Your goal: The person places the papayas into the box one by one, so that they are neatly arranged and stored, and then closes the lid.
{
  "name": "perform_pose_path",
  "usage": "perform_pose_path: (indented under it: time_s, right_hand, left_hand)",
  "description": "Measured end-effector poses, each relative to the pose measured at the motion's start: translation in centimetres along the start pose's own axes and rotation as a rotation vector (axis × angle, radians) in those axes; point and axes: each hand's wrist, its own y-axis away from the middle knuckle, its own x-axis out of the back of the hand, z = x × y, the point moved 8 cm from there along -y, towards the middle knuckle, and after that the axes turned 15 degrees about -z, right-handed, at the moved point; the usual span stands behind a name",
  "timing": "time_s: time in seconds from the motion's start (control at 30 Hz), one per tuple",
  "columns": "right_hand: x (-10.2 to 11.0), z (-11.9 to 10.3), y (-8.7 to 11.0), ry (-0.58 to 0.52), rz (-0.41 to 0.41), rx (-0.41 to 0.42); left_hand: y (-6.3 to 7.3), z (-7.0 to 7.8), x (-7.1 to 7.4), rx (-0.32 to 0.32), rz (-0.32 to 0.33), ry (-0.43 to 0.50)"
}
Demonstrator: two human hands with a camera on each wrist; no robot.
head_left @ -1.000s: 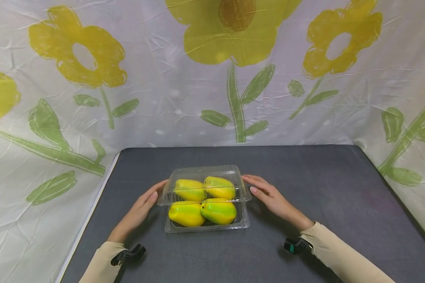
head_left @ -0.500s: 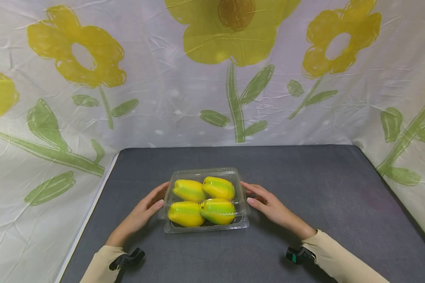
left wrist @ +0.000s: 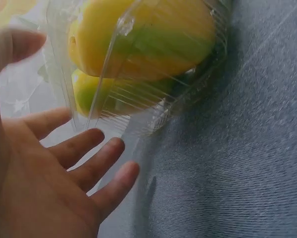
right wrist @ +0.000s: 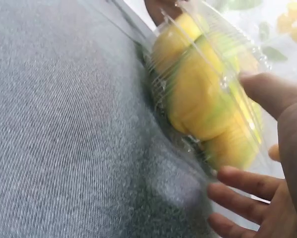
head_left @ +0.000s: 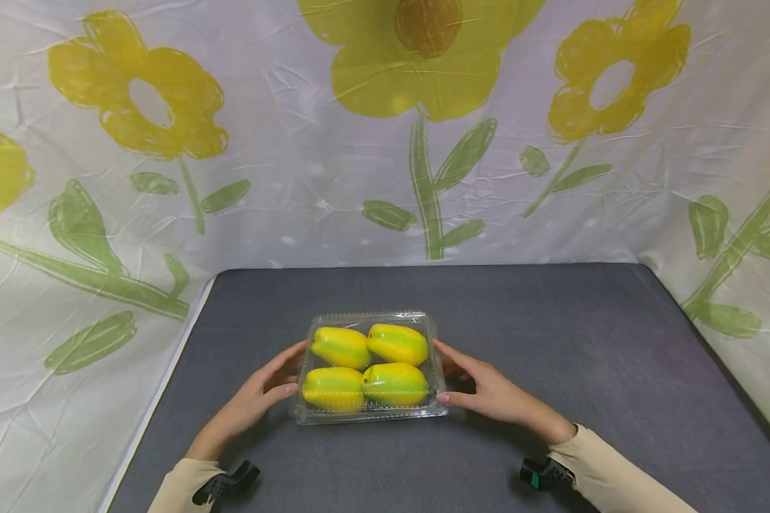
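A clear plastic clamshell box stands on the dark cloth with its lid down over the base; whether it is latched cannot be told. Inside lie several yellow-green fruits, papaya-like in shape, in two rows. My left hand is at the box's left side, and in the left wrist view its fingers are spread and nearly straight, the index fingertip by the lid's edge. At the right side is my right hand, its thumb against the lid and its other fingers extended along the box.
The table is covered in dark grey cloth. Behind and beside it hangs a white curtain printed with yellow flowers. A black strap device sits on the left wrist and another on the right.
The lid, tilted up at the back a second ago, has come down toward me over the front fruits onto the base. Both hands followed it downward along the sides.
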Motion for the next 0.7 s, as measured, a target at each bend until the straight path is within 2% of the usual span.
perform_pose_path:
  time_s: [0.13, 0.33, 0.47, 0.6, 0.7]
  right_hand:
    - [-0.2, 0.0, -0.1, -0.044, -0.02, -0.001]
    - [-0.7, -0.3, -0.4, -0.164, -0.071, 0.053]
    - [-1.2, -0.4, -0.4, -0.242, -0.12, 0.056]
    - [-1.7, -0.7, -0.4, -0.366, -0.159, 0.078]
    - [-2.0, -1.0, -0.5, -0.452, -0.166, 0.109]
  left_hand:
    - [0.4, -0.1, -0.6, -0.02, -0.056, 0.057]
    - [0.6, -0.8, -1.1, 0.05, -0.084, 0.059]
    - [0.5, -0.7, -1.5, 0.074, -0.142, 0.102]
    - [0.3, -0.2, -2.2, 0.044, -0.242, 0.201]
    - [0.2, 0.2, -2.6, 0.022, -0.29, 0.27]
